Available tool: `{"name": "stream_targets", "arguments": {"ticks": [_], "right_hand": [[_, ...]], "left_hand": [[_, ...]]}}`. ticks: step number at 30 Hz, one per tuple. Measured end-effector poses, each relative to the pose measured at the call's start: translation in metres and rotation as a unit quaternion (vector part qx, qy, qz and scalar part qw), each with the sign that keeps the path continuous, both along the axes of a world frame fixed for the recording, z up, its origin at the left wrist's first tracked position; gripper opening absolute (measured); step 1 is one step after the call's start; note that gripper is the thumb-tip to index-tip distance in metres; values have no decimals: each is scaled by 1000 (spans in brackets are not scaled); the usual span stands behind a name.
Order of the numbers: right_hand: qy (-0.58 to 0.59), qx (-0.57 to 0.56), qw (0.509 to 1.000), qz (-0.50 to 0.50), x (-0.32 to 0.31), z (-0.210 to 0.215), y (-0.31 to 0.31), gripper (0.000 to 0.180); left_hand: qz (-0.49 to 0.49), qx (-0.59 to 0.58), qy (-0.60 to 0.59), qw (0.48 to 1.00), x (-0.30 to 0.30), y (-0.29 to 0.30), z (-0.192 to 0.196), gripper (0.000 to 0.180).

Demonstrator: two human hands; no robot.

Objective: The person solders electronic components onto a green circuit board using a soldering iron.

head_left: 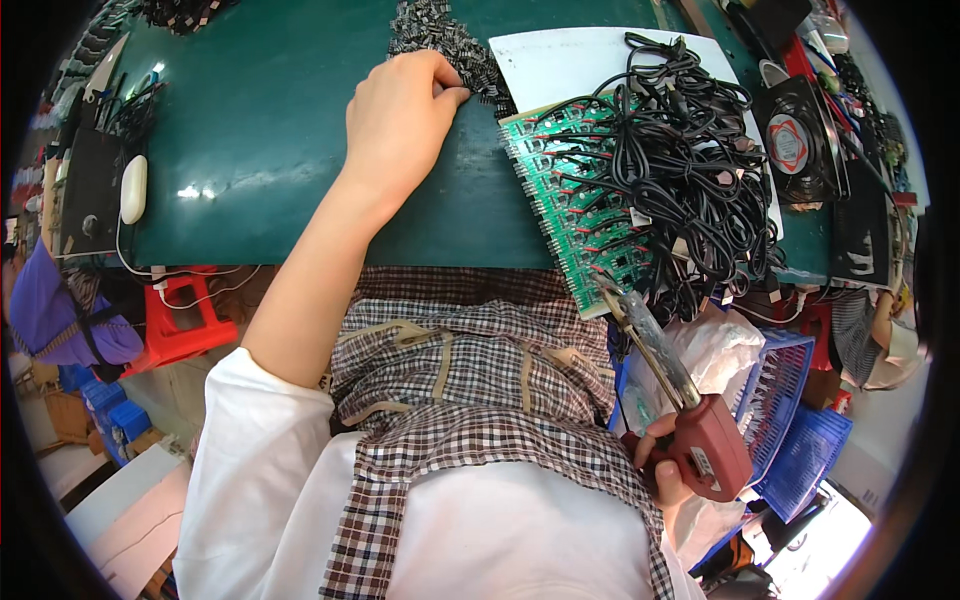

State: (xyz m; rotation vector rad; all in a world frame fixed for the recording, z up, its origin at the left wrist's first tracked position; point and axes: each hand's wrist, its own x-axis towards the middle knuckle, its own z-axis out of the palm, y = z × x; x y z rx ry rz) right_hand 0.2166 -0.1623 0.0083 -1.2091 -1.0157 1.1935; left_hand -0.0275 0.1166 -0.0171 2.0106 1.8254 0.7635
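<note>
My left hand (pixel 398 120) is at the edge of a pile of small black and metal components (pixel 440 40); thumb and fingers are pinched together, and whatever is between them is hidden. Low on the right, my right hand (pixel 668 478) grips a soldering gun (pixel 712 450) with a dark red handle. Its metal tip points up and left, at or just above the lower end of a green circuit board panel (pixel 565 200). Red and black wire ends run along the panel in a row. From these, bundled black cables (pixel 690 190) heap up to the right.
A white sheet (pixel 560 65) lies under the panel and cables on the green table (pixel 260 130). To the right stands a small black fan (pixel 795 145). Blue baskets (pixel 785 390) and a clear plastic bag (pixel 715 350) sit below the table's right edge.
</note>
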Motion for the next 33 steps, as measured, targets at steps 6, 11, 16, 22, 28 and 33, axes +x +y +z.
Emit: {"name": "stream_targets", "arguments": {"ticks": [6,11,16,22,28,33], "right_hand": [[-6,-24,1000,-9,-1,1,-2,52],[-9,-26,1000,-7,2,-1,-4,54],[-1,-28,1000,-8,0,2,-1,54],[27,-13,1000,6,0,3,1,55],[19,-51,998,-11,1,6,-7,56],[41,-25,999,8,7,0,-6,56]], "left_hand": [[-26,-1,6,1000,-6,0,0,11],[-51,-28,-32,998,-12,5,-1,12],[-137,4,-10,990,-15,7,0,11],[-106,-6,-129,986,-13,-10,4,10],[-106,-188,-401,890,-10,-54,18,14],[-96,-365,-498,781,22,-118,29,18]]}}
